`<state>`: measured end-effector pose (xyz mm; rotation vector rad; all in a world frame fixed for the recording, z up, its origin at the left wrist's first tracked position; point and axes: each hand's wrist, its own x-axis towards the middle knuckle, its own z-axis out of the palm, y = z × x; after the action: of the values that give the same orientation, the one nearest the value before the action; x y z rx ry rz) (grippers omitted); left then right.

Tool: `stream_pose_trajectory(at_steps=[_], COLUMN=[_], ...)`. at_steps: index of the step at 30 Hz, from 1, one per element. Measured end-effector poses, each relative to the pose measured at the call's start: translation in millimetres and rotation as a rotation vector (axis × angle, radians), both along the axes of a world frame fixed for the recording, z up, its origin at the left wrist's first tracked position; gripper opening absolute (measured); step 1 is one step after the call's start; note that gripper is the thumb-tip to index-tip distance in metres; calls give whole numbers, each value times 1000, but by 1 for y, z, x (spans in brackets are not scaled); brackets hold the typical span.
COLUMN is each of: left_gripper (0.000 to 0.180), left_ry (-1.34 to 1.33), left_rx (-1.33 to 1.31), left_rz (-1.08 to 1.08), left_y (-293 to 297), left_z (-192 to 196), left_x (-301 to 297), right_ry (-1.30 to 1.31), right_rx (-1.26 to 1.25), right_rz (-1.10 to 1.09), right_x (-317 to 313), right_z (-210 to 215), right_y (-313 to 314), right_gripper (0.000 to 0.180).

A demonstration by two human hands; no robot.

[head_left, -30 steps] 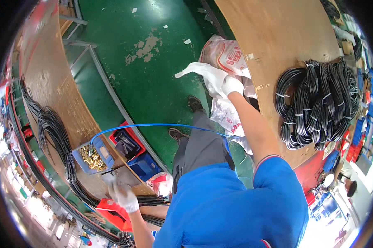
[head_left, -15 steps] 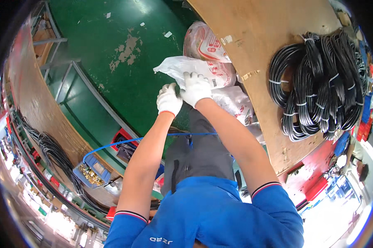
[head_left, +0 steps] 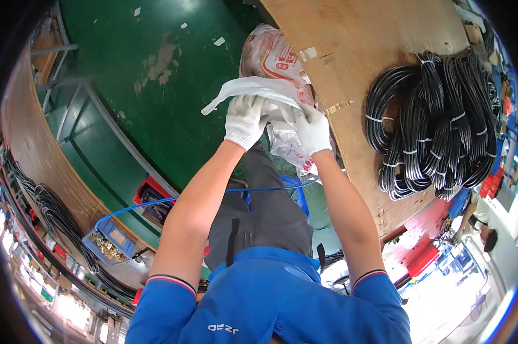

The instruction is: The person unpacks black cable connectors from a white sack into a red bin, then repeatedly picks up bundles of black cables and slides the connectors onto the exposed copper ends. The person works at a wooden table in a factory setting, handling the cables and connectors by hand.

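**Q:** Green workshop floor (head_left: pixel 127 74) is seen across the upper left. What is laid out from left to right?

**A:** At the far left a long wooden worktop (head_left: pixel 24 149) is seen, with dark cables (head_left: pixel 58 221) draped along its edge. Below it a blue tray of brass-coloured parts (head_left: pixel 107 246) is set, with a red bin (head_left: pixel 150 198) beside it. A blue cord (head_left: pixel 156 203) is stretched from there across the person's lap. At the centre both gloved hands are raised. At the right a second wooden worktop (head_left: pixel 356 69) carries tied coils of black cable (head_left: pixel 437 120).

**Q:** How is each grip held?

**A:** The left hand (head_left: pixel 244 120) is clenched on a white plastic bag (head_left: pixel 253 89), at its underside. The right hand (head_left: pixel 312 129) is closed on the same bag, at its right edge. The bag is held in the air between the hands, just in front of a printed clear sack (head_left: pixel 270 54) that leans at the worktop edge.

**Q:** How far along is the work judged to be?

**A:** The bag is judged to be lifted out and gathered, but not yet opened; nothing is seen inside it. Spreading and filling appear to remain.

**Q:** What counts are given?

**A:** Two gloved hands, one white bag, one printed sack, one blue tray, one blue cord. The cable coils overlap, so no exact count can be told; several are present.
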<state>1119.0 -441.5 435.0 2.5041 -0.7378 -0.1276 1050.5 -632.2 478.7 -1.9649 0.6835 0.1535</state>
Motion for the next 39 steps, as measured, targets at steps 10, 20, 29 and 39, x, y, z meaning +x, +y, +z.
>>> stream_pose_trajectory(at_steps=[10,20,29,39], left_gripper=[37,34,39,37], left_ry=[-148,570,726,643], left_rx=[-64,202,68,-47], left_rz=[-285,-641,-546,-461], left_y=[-34,-22,-29,-7], left_z=[-9,-3,62,99], left_x=[10,-34,-98,-90], right_ry=[9,-52,-32,-114], right_rx=[108,115,20,117], right_rz=[-137,-274,-304,-311], right_x=[-19,-37,-33,-30], right_z=[13,25,39,64], right_y=[-12,-19,-24,-27], right_gripper=[33,37,37,34])
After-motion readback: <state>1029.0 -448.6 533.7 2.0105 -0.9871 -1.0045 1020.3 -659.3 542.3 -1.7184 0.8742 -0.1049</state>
